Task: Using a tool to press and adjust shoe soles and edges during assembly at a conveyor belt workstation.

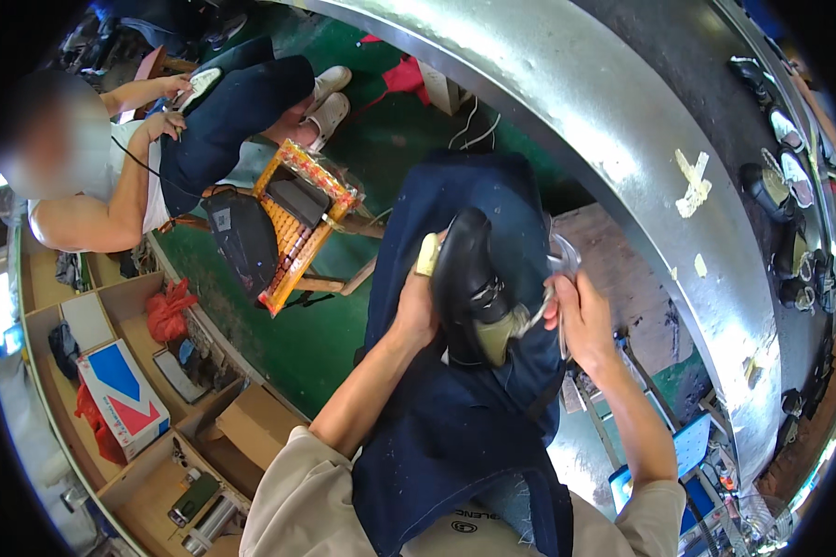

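Black shoe (459,265): gripping it with left hand (419,304), clenching metal tool (565,251) in right hand (581,320) beside pale cord (532,321); probably tugging cord, next needing steady shoe.

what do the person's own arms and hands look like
Short beige fabric sleeves leave both forearms bare. The left hand and right hand show no gloves or watch. Whether the pale yellow patch atop the left hand is worn is unclear.
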`<state>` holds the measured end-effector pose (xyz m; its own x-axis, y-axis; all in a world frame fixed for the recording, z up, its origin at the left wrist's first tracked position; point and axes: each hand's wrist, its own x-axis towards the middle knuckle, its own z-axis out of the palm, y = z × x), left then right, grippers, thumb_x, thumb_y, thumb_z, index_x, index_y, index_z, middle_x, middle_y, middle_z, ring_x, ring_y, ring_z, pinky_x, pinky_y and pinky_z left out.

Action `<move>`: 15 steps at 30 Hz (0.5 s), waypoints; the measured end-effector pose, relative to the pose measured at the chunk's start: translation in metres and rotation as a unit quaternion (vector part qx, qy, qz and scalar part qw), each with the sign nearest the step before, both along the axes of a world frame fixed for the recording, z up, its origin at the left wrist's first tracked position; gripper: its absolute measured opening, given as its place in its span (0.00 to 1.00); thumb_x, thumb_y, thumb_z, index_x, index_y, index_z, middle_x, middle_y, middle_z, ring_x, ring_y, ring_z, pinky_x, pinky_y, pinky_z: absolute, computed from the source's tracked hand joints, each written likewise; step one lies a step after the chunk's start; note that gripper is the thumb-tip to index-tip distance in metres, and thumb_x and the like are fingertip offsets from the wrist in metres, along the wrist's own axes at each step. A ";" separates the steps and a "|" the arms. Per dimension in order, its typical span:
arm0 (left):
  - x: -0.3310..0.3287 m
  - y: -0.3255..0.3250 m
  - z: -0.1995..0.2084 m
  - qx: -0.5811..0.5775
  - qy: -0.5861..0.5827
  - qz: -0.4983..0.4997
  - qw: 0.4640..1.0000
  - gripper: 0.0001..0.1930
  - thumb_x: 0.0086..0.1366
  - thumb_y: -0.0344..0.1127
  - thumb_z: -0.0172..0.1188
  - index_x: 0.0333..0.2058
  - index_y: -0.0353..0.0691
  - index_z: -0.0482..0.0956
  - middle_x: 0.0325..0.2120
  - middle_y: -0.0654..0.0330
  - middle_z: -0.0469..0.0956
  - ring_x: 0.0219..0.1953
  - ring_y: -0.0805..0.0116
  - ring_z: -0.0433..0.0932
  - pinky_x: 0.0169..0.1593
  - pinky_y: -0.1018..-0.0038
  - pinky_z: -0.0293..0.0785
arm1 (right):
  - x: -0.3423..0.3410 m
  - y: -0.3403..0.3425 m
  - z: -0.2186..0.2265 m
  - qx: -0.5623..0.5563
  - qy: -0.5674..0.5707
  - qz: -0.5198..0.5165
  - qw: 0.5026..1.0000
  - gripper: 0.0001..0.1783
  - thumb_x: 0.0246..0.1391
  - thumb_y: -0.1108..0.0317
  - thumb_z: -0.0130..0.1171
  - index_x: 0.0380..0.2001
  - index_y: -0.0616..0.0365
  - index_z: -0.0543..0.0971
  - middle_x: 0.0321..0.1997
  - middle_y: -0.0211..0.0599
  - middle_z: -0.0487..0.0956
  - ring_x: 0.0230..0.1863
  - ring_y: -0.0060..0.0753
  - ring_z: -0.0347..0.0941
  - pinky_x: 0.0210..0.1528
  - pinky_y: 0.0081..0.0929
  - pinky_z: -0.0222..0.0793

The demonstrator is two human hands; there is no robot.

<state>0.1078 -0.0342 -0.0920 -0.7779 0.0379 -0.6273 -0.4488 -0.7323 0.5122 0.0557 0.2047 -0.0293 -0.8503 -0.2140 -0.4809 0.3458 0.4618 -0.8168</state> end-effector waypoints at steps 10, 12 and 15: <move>0.001 0.019 -0.014 -0.348 -0.036 -0.064 0.935 0.27 0.82 0.47 0.40 0.64 0.30 0.70 0.58 0.53 0.78 0.61 0.63 0.75 0.67 0.70 0.65 | -0.060 0.043 0.063 0.378 0.334 -0.004 0.864 0.15 0.71 0.60 0.54 0.50 0.61 0.78 0.41 0.47 0.82 0.43 0.53 0.80 0.46 0.43 0.75; 0.004 0.022 -0.008 -0.367 -0.008 -0.070 0.927 0.26 0.82 0.46 0.40 0.64 0.30 0.70 0.59 0.52 0.77 0.62 0.63 0.74 0.66 0.70 0.65 | -0.072 0.056 0.062 0.446 0.376 0.022 0.812 0.19 0.67 0.63 0.58 0.58 0.58 0.76 0.54 0.48 0.79 0.54 0.53 0.77 0.55 0.44 0.71; 0.005 0.019 -0.030 -0.294 0.034 0.037 0.954 0.27 0.82 0.50 0.41 0.63 0.32 0.71 0.58 0.53 0.77 0.62 0.65 0.73 0.65 0.68 0.67 | -0.077 0.058 0.052 0.450 0.526 0.017 0.721 0.17 0.65 0.67 0.60 0.54 0.59 0.78 0.53 0.46 0.80 0.52 0.53 0.78 0.56 0.43 0.72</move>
